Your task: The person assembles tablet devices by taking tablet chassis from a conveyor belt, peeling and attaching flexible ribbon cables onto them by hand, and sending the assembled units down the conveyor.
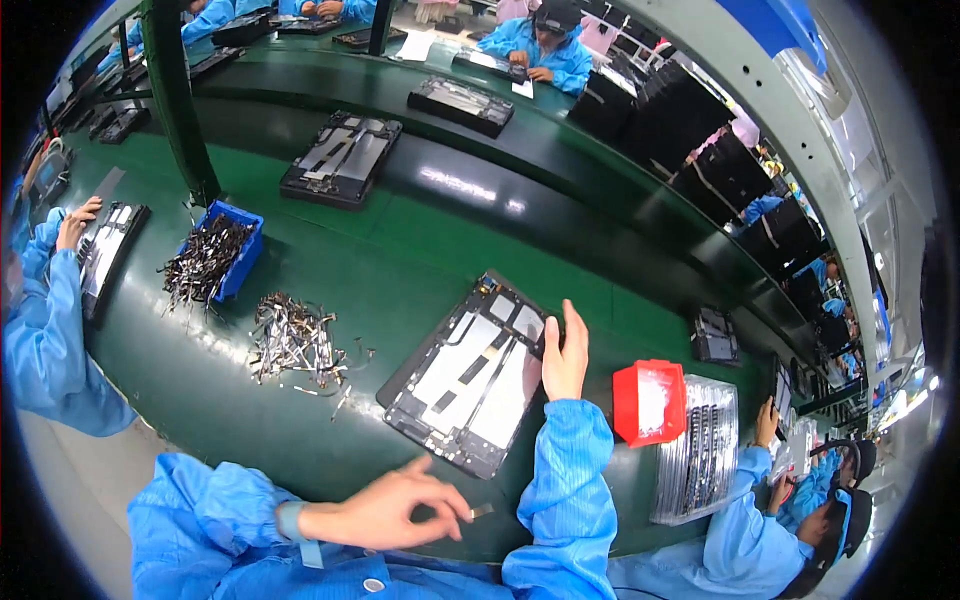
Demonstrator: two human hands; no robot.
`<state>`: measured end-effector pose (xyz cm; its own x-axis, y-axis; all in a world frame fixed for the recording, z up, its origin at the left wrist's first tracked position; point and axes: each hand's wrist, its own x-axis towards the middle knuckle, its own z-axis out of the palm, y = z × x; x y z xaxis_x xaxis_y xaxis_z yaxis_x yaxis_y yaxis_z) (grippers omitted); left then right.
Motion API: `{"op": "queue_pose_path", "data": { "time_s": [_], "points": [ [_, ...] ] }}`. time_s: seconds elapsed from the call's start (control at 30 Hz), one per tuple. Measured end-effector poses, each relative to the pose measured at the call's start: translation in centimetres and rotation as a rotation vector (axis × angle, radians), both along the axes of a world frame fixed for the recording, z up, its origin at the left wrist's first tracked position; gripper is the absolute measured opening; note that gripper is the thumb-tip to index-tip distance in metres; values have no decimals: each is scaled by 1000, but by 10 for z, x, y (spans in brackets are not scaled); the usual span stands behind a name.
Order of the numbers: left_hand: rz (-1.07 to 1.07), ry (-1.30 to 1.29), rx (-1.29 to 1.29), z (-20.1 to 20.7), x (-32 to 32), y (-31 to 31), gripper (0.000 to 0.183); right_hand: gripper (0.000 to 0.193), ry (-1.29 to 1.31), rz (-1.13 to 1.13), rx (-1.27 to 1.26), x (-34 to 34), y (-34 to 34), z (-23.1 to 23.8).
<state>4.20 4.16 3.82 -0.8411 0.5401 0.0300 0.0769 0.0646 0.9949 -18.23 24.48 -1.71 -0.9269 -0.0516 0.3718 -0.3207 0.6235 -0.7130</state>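
Note:
An opened tablet lies tilted on the green bench before me, its inside up with pale silver battery panels and dark ribbon cables. Against its right edge rests my right hand, fingers stretched out, gripping nothing. Nearer to my body, below the tablet, my left hand pinches a small thin strip between thumb and forefinger; the strip is too small to name surely. To the left is a loose heap of short flex cables, some scattered toward the tablet.
A blue bin overflowing with dark flex cables stands at left. Right of me are a red bin and stacked clear trays. Other opened tablets sit farther back. Co-workers in blue work on both sides; a green post rises at upper left.

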Motion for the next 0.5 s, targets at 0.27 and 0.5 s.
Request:
{"op": "queue_pose_path", "data": {
  "time_s": [0.27,0.5],
  "points": [
    [313,59,-68,-19,-65,-46,10,63,-303,160,-691,114,-3,-28],
    [18,-92,-144,5,7,-33,19,68,-391,130,-632,191,-13,0]
  ]
}}
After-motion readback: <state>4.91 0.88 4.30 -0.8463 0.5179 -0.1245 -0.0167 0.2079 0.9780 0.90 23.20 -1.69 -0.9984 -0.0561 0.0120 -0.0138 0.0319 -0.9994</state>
